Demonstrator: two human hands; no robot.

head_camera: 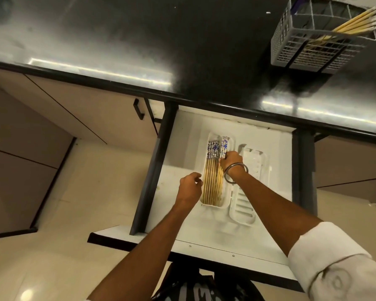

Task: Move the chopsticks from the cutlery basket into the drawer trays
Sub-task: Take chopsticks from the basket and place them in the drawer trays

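A white oblong tray lies in the open drawer and holds several chopsticks with wooden shafts and blue-and-white tops. My right hand, a metal bangle on its wrist, grips a small bundle of chopsticks at the tray's right side, their patterned tops pointing away from me. My left hand rests by the tray's left rim with fingers curled and nothing in it. A grey cutlery basket stands on the counter at the top right with several more chopsticks leaning out of it.
A second white tray, ribbed and without chopsticks, lies to the right of the first. The dark glossy counter runs across the top. Beige cabinet doors with a black handle are to the left. The drawer's front panel is near my body.
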